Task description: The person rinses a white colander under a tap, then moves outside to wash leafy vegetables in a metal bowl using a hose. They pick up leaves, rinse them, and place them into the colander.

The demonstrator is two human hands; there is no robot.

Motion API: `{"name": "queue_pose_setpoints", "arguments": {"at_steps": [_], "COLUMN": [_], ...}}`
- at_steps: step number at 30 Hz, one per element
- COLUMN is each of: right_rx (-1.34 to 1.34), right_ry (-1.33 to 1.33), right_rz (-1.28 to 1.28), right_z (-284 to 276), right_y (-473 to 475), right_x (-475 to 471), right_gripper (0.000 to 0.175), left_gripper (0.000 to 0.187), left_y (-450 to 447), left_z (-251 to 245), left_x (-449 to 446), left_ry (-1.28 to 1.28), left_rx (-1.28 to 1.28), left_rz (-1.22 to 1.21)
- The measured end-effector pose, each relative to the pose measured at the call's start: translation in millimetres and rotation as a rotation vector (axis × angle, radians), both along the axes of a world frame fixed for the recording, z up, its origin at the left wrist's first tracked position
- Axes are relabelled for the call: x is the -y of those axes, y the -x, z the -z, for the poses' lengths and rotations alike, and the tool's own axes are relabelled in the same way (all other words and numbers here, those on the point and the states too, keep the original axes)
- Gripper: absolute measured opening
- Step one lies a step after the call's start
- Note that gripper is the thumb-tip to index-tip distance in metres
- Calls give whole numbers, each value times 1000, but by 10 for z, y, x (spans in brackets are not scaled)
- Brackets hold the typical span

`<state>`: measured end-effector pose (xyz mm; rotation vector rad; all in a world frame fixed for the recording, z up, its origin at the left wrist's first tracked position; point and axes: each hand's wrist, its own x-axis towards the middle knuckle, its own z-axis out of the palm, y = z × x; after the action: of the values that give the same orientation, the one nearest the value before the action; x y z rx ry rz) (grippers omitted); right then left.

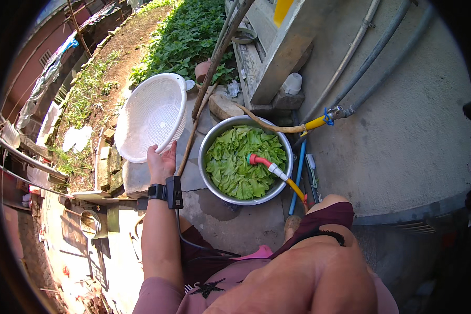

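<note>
My left hand (163,163) grips the lower rim of a white plastic colander (151,114), which is tilted with its inside towards me. The colander looks bare inside. Right of it, a round metal basin (206,178) stands on the paving, full of green leafy vegetables (239,165), probably lettuce. A hose nozzle with a red bent head (262,160) lies over the leaves at the basin's right side, its yellow hose crossing the rim. My right arm is bent close under the camera; the right hand itself is out of view.
A wooden pole (219,59) leans beyond the basin. To the right, a metal tap (339,112) with a yellow hose (316,123) stands by grey pipes along a concrete wall (400,153). A brush (311,163) lies near the wall. Leafy plants (176,43) grow beyond.
</note>
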<state>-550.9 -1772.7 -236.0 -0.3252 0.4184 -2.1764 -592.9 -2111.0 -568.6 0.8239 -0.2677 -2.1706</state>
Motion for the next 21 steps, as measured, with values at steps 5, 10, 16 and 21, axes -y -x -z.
{"name": "queue_pose_setpoints", "arguments": {"at_steps": [5,10,16,21], "right_rx": [382,183,-542,-804], "right_ry": [41,249,459,625], "right_rz": [-197,-335,-301,-254], "right_z": [-77,344,634,814], "right_y": [-261,-214,-41,30], "right_x": [-136,-159,-128,-216], "right_gripper": [51,43,36,30], "left_gripper": [51,53,54,53], "left_y": [-14,-6,-19,-31], "left_z": [8,49,98,141], "left_x": [-98,-119,-133,-162], "left_ry": [68,40,65,106], "left_rx": [50,95,109,143], "left_rz": [105,166,196,194]}}
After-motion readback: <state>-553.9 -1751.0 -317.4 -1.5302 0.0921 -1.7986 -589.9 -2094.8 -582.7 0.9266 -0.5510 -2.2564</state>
